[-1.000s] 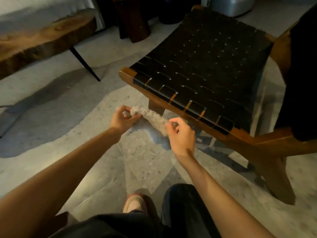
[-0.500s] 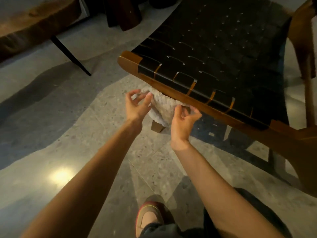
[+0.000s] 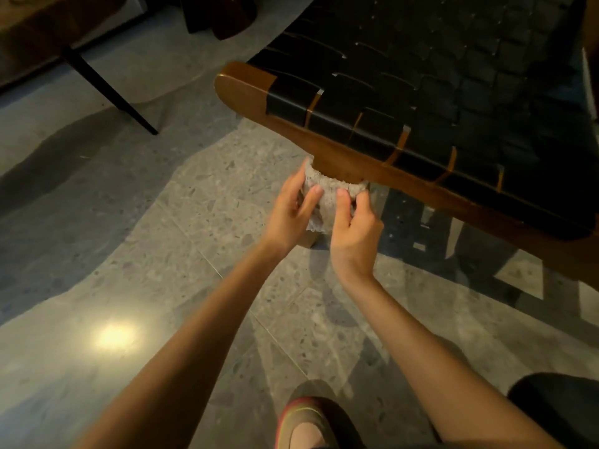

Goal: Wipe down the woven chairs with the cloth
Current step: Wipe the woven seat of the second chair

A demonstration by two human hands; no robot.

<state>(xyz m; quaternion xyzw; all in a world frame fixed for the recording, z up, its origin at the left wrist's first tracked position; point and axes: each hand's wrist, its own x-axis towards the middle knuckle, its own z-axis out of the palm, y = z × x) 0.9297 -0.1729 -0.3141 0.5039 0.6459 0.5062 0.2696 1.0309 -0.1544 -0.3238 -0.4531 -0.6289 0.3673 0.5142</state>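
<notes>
Closer in than half a second ago: left hand and right hand drawn nearer each other, cloth gathered into a tighter wad. Pinching it from both sides, thumbs pressed on the near face, fingers curled behind. Holding it right under the wooden front rail of the woven chair, top edge tucked against or just behind the rail; cannot tell which. Black woven seat straps across the upper right. At upper left, well apart, a wooden bench on a slanted black leg. Speckled floor beneath, lamp glare at lower left, one shoe at the bottom edge.
</notes>
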